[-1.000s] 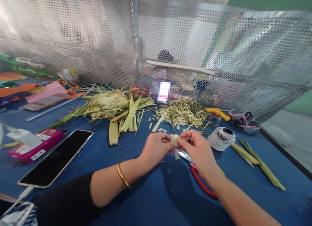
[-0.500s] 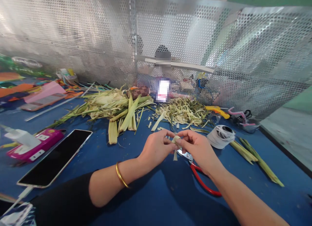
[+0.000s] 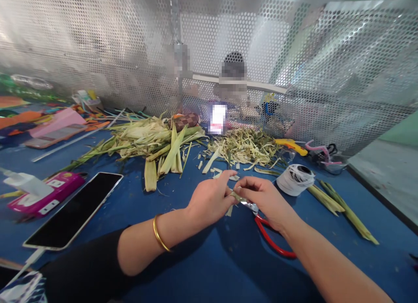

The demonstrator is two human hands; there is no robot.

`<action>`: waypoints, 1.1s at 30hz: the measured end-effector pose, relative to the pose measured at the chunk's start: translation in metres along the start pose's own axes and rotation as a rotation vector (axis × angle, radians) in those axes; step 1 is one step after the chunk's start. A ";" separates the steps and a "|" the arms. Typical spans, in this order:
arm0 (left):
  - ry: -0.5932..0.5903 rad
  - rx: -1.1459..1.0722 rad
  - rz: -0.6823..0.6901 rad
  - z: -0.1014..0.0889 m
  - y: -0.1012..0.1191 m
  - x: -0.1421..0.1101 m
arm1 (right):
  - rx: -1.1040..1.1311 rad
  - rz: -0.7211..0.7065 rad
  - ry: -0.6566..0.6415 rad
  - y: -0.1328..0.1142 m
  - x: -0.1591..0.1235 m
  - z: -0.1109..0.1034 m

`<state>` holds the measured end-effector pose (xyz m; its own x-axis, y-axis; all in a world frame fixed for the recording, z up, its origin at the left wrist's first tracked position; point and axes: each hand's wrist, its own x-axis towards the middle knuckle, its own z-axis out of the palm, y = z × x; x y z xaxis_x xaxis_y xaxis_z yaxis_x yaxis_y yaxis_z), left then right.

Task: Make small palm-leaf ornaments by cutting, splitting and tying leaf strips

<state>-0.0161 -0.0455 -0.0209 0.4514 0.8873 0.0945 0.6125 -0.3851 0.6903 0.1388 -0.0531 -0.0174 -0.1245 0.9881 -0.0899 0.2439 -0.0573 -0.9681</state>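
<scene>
Between my fingertips is a small folded strip of pale green husk (image 3: 229,211), its loose end hanging down. My left hand (image 3: 208,199) pinches it with thumb and fingers, the index finger raised. From the other side my right hand (image 3: 266,201) pinches the same strip; part of it is hidden by the fingers. Red-handled scissors (image 3: 271,243) lie on the table under my right hand, their blades partly covered. Just beyond that hand stands a spool of white thread (image 3: 295,181).
A heap of husks (image 3: 143,139) and a pile of shreds (image 3: 250,148) lie behind my hands. At left are a phone (image 3: 75,211) and a magenta power strip (image 3: 48,194). Husk stalks (image 3: 351,216) lie right. A perforated metal screen (image 3: 130,46) borders the table; a person is beyond it.
My left index finger has lifted away from the husk strip. The strip has turned, and its loose end now hangs a little further left. Both hands stay close together.
</scene>
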 end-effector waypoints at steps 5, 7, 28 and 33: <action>0.020 0.034 0.015 0.003 -0.002 -0.001 | -0.002 -0.016 0.038 0.002 0.001 0.002; 0.037 0.032 0.011 0.002 -0.003 0.000 | -0.010 -0.032 0.059 0.003 0.001 0.003; -0.153 -0.316 -0.056 -0.001 -0.003 0.004 | -0.066 -0.172 0.322 0.009 0.001 0.008; -0.445 -0.649 -0.068 -0.002 -0.006 0.006 | -0.269 -0.242 0.238 0.008 0.000 0.006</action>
<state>-0.0182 -0.0368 -0.0234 0.7279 0.6657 -0.1646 0.2088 0.0135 0.9779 0.1354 -0.0541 -0.0266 0.0085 0.9756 0.2195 0.4808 0.1885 -0.8563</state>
